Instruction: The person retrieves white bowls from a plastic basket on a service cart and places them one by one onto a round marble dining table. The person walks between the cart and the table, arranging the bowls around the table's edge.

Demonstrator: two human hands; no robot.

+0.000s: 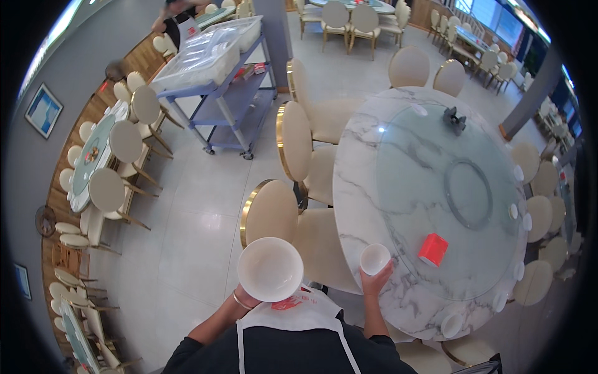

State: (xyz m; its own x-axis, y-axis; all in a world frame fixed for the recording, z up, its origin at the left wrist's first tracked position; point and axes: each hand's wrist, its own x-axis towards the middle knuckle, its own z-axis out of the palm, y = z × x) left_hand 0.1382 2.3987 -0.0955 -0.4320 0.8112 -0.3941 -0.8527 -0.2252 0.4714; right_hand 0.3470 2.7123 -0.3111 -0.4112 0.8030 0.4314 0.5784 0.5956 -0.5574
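Note:
A large white bowl (pixel 270 269) is held in my left hand (pixel 246 298) in front of my apron; the bowl hides most of the fingers. My right hand (pixel 376 279) grips a smaller white bowl (pixel 375 259) by its near side, over the left edge of a round marble-patterned table (pixel 348 224). On the table's glass turntable (pixel 402 187) stand a red box (pixel 433 250) and a dark grey object (pixel 454 120). Another white bowl (pixel 452 326) sits near the table's closest edge, and several small white dishes line its right side.
Cream chairs (pixel 271 210) with gold trim stand close along the table's left side. Beyond them is a blue-grey trolley (pixel 224 112) carrying clear-white plastic tubs (pixel 201 63). A co-worker (pixel 180 23) in an apron is behind the trolley. More set tables (pixel 96 154) and chairs line the left wall.

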